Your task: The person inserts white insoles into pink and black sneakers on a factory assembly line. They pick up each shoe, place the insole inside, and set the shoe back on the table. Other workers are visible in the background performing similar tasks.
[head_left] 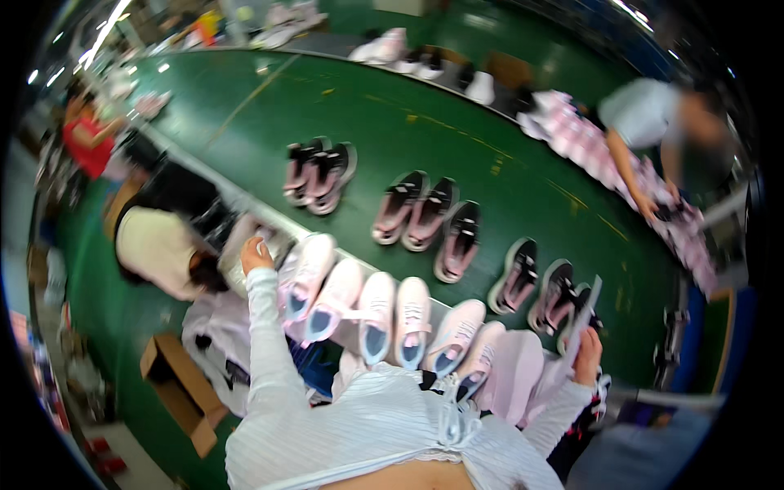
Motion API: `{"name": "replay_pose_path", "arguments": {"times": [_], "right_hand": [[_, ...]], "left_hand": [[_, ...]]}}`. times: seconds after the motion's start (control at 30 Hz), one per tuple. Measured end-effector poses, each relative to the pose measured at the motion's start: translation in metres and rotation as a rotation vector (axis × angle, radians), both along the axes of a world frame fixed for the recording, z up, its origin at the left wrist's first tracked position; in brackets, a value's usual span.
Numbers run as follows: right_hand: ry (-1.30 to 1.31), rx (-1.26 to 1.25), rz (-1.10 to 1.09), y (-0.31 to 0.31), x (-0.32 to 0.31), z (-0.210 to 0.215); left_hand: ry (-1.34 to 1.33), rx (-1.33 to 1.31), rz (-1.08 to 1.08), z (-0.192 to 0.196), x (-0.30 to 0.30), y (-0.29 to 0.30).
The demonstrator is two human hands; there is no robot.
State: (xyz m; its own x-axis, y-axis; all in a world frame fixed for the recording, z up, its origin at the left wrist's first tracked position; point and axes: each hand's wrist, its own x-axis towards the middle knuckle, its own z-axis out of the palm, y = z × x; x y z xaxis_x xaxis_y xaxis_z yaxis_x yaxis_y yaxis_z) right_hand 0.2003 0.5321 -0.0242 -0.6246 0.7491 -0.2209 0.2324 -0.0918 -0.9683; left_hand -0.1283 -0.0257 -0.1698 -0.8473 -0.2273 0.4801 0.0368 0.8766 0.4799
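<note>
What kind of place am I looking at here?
Most likely a shoe factory line. A long green conveyor belt carries dark-and-pink shoes in groups, a row of pale pink sneakers lies by the wearer, and another worker handles a pink stack across the belt.

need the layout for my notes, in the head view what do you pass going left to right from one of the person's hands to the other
left hand → row of pale pink shoes along the near edge of the green belt → flat pale pink sheet → right hand, which holds up a thin pale piece
</note>
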Motion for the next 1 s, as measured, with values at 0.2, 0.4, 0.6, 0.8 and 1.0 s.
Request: {"name": "replay_pose_path", "arguments": {"times": [0.2, 0.4, 0.6, 0.8, 1.0], "right_hand": [[-0.160, 0.123, 0.296, -0.010, -0.047, -0.025], [-0.013, 0.505, 0.664, -0.001, -0.051, -0.097], [-0.167, -0.364, 0.392, 0.003, -0.106, -0.122], [-0.360, -0.117, 0.405, 0.024, -0.126, -0.158], [-0.843, 0.539, 0.458, -0.009, -0.173, -0.171]], "left_hand": [[-0.176, 0.485, -0.818, 0.034, 0.028, 0.219], [-0.413, 0.428, -1.413, -0.002, 0.075, 0.413], [-0.358, 0.207, -1.480, -0.085, 0.046, 0.485], [-0.594, -0.040, -1.303, -0.051, 0.049, 0.500], [-0.657, -0.087, -1.225, -0.038, 0.040, 0.478]]}}
